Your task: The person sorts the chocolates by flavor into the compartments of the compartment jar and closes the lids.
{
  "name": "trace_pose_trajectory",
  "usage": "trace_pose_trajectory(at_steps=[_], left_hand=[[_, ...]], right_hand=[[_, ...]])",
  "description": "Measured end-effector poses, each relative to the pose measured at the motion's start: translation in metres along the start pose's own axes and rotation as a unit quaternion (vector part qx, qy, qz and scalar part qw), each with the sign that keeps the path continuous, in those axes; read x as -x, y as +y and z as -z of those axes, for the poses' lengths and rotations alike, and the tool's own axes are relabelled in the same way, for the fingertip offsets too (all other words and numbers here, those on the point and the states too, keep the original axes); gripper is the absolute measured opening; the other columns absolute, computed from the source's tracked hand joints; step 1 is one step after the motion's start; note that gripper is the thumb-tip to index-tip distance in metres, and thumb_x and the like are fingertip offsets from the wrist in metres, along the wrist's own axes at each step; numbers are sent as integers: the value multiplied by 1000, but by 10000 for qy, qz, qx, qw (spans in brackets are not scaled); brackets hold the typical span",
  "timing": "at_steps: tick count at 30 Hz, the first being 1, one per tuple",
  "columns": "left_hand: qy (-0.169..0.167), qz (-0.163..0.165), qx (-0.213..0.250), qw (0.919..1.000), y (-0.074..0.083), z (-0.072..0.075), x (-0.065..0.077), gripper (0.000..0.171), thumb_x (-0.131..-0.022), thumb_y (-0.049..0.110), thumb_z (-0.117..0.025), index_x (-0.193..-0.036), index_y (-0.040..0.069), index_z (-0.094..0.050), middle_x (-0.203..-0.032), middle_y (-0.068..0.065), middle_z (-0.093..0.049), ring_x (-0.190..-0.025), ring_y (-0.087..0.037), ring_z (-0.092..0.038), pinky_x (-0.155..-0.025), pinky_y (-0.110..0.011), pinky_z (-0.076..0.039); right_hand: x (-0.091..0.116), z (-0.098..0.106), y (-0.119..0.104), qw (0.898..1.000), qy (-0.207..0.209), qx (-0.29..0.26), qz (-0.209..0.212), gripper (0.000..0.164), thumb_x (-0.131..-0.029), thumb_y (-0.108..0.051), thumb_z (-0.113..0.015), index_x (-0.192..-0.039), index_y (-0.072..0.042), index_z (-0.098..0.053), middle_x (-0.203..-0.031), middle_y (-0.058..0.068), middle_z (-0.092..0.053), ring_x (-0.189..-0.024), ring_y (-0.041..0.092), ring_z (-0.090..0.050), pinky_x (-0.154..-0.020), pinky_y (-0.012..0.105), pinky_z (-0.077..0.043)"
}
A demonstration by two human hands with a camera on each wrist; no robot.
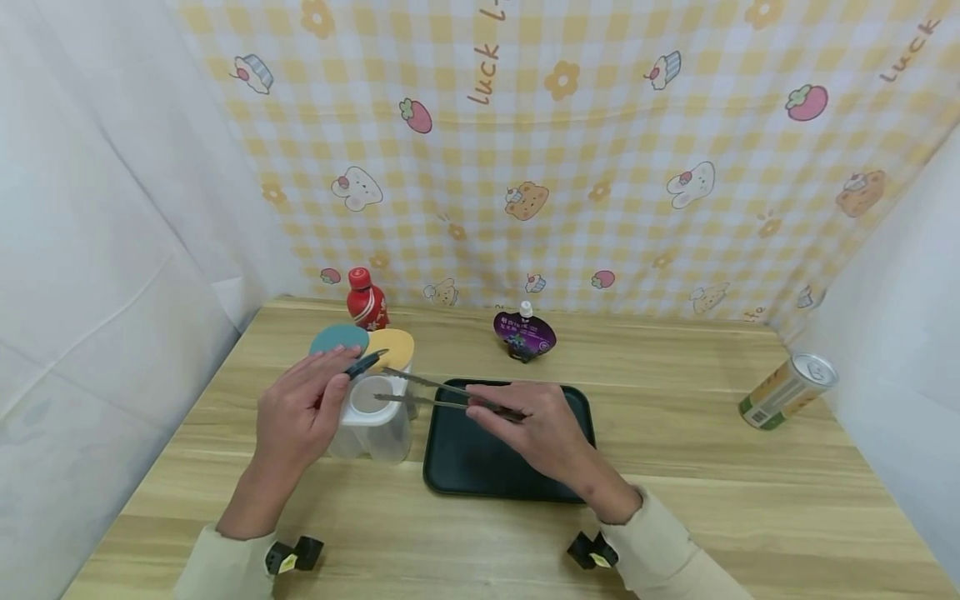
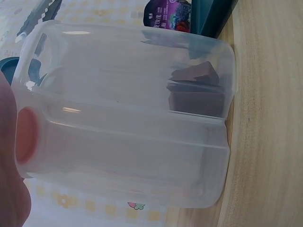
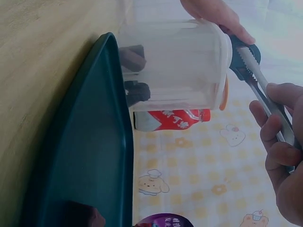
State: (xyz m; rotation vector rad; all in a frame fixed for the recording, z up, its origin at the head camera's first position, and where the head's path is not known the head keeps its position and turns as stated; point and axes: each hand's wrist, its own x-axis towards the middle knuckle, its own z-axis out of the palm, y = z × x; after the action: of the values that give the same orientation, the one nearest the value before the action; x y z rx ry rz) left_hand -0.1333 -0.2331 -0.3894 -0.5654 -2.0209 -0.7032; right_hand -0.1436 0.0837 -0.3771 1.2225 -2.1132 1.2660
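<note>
A clear plastic container (image 1: pixel 386 442) with several compartments stands left of the tray. My left hand (image 1: pixel 300 408) is at its top, pinching a raised dark teal lid (image 1: pixel 364 364) between thumb and fingers. Beneath that lid is an uncovered round opening (image 1: pixel 371 395). My right hand (image 1: pixel 532 425) grips metal tongs (image 1: pixel 435 402), their jaws apart and their tips reaching the opening's rim. Dark brown chunks (image 2: pixel 196 103) lie at the container's bottom. Another brown chunk (image 3: pixel 84 215) lies in the dark green tray (image 1: pixel 495 475), hidden behind my right hand in the head view.
Teal (image 1: pixel 337 336) and yellow (image 1: pixel 393 345) lids cover the container's far compartments. Behind it stands a red bottle (image 1: pixel 367 300). A purple spouted pouch (image 1: pixel 525 335) is beyond the tray, and a can (image 1: pixel 787 392) stands at the table's right.
</note>
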Motion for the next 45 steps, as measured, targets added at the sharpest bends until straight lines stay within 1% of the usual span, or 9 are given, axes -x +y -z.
trace_pose_trajectory(at_steps=[8,18,21,25,30,33,37,40,45], left_hand=[[61,-27,-25,10000,-1,1,1,62,-108,49,-46,-110,-3,-78,-110,-15,-76,-98,-41,-73,-109,-19,-39],[73,-43,61,9999,-1,0,0,61,-108,49,-47,-109,-3,-78,-110,-15,-76,-98,-41,-73,-109,-20,-39],[66,-34,62,10000,-1,0,0,61,-108,49,-47,-109,-4,-78,-110,-15,-76,-98,-41,-73,-109,-19,-39],[74,-75,50,9999,-1,-1,0,60,-108,48,-47,-109,-4,-79,-109,-15,-76,-97,-41,-73,-109,-20,-39],[73,-79,54,9999,-1,-1,0,61,-108,48,-47,-108,-4,-79,-109,-15,-76,-97,-41,-73,-109,-19,-39],[62,-55,40,10000,0,0,0,62,-108,49,-47,-108,-4,-79,-109,-15,-76,-97,-41,-73,-109,-19,-39],[48,-43,12,10000,0,0,0,62,-108,49,-46,-108,-4,-79,-109,-15,-76,-97,-41,-73,-109,-19,-39],[54,-62,5,10000,0,0,0,61,-108,49,-46,-109,-4,-79,-109,-15,-76,-97,-41,-73,-109,-19,-39],[39,-65,29,10000,-1,0,0,61,-108,48,-47,-108,-4,-79,-110,-14,-76,-98,-41,-73,-109,-20,-39]], right_hand=[[14,21,3,9996,-173,199,73,26,-89,-5,-80,-115,-2,-78,-89,-5,-76,-57,-1,-46,-49,12,-35],[51,70,14,9911,-949,714,-607,27,-88,-6,-81,-115,-7,-79,-91,-11,-76,-59,-3,-48,-50,10,-39],[61,87,18,9864,-1162,803,-840,26,-89,-7,-81,-115,-8,-79,-95,-8,-77,-67,-3,-59,-54,12,-48],[75,110,21,9799,-1428,814,-1127,25,-92,-8,-79,-116,-6,-79,-99,-5,-78,-77,0,-68,-57,15,-52],[86,132,21,9712,-1764,823,-1374,23,-95,-10,-76,-116,-3,-78,-97,-3,-78,-77,0,-70,-57,16,-54],[90,140,20,9667,-1938,915,-1398,21,-95,-11,-76,-114,-3,-79,-97,0,-78,-80,0,-70,-58,16,-55],[93,147,20,9601,-2126,1035,-1491,19,-95,-14,-76,-111,-5,-80,-95,-1,-78,-66,-8,-62,-49,13,-48],[94,148,21,9587,-2191,1080,-1460,19,-94,-14,-77,-111,-5,-80,-94,-2,-78,-59,-12,-56,-45,13,-43],[96,147,21,9594,-2256,1047,-1333,18,-95,-11,-76,-110,-2,-80,-95,2,-79,-61,-9,-58,-47,12,-44]])
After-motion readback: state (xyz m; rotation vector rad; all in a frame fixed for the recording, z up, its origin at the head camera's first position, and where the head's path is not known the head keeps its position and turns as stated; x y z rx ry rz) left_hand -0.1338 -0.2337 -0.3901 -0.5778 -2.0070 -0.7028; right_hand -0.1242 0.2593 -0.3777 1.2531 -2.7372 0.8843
